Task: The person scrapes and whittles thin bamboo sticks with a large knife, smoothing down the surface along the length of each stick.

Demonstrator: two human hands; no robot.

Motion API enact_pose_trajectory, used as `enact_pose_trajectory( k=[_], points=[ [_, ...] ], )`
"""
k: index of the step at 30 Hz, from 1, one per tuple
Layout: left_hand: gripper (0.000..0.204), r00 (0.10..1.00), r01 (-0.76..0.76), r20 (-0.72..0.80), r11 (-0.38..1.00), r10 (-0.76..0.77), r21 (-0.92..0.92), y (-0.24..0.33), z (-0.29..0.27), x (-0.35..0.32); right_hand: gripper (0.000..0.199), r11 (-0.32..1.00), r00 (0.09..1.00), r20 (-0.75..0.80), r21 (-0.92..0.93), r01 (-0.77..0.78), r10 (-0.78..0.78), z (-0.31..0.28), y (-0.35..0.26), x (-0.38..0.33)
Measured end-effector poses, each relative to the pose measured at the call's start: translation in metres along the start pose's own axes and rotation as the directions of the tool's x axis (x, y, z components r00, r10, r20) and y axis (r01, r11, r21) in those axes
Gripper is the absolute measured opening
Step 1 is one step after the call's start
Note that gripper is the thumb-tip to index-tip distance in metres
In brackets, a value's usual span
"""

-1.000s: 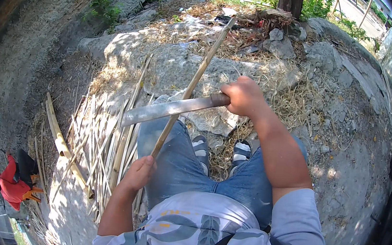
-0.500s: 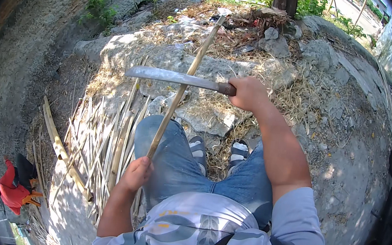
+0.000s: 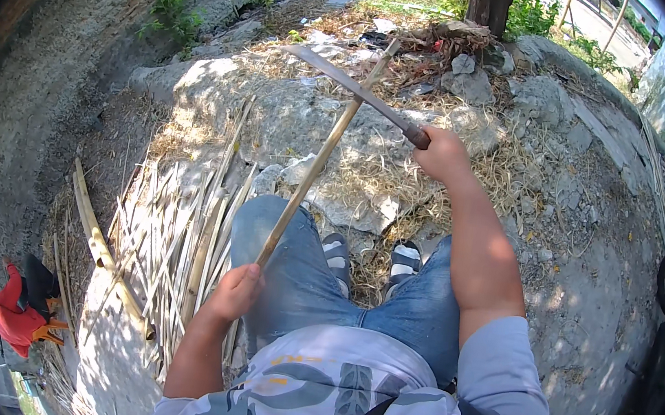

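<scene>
My left hand (image 3: 239,289) is closed round the lower end of a long bamboo strip (image 3: 309,174), which slants up and away to the right over my left thigh. In my right hand (image 3: 442,154) is the dark handle of a machete (image 3: 325,68). Its long blade points up to the left and crosses the strip near the far end, seemingly touching it. Both arms are stretched forward, the right one farther.
Many split bamboo strips (image 3: 174,230) lie on the ground to my left, with a thicker bamboo pole (image 3: 109,260) beside them. A person in red (image 3: 15,315) sits at the far left. Ahead are broken concrete, dry shavings (image 3: 377,176) and a tree trunk (image 3: 488,4).
The machete has moved away from me along the strip toward its far end, and its blade has tilted, tip up. The strip's far end has swung slightly right.
</scene>
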State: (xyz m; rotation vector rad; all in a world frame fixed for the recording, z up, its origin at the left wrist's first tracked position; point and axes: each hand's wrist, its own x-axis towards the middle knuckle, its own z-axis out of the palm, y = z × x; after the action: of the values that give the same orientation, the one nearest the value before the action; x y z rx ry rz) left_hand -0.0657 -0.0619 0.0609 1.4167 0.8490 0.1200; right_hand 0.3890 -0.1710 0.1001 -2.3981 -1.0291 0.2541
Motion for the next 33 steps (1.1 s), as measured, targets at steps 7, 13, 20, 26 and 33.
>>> enact_pose_trajectory(
  k=[7, 13, 20, 26, 33],
  points=[
    [0.046, 0.993, 0.118, -0.017, 0.991, -0.12, -0.066, 0.012, 0.002, -0.004, 0.022, 0.979, 0.996, 0.008, -0.18, 0.093, -0.094, 0.001, -0.006, -0.002],
    [0.045, 0.995, 0.099, -0.011, 0.992, -0.1, -0.083, 0.006, 0.001, -0.002, 0.019, 0.869, 0.886, 0.061, -0.175, 0.462, -0.459, 0.019, -0.034, -0.017],
    [0.046, 0.998, 0.055, -0.037, 0.998, -0.055, -0.004, 0.012, 0.006, -0.006, 0.017, 0.776, 0.815, 0.083, -0.263, 0.573, -0.573, 0.025, -0.038, -0.017],
    [0.046, 0.998, 0.035, -0.051, 0.999, -0.034, 0.021, 0.012, 0.007, -0.005, 0.021, 0.999, 0.999, -0.049, -0.043, 0.004, -0.006, 0.007, -0.003, 0.0],
    [0.047, 0.995, 0.088, -0.039, 0.996, -0.087, 0.017, 0.024, 0.008, -0.008, 0.025, 0.997, 1.0, 0.028, -0.079, 0.009, -0.007, -0.006, -0.01, -0.002]
  ],
)
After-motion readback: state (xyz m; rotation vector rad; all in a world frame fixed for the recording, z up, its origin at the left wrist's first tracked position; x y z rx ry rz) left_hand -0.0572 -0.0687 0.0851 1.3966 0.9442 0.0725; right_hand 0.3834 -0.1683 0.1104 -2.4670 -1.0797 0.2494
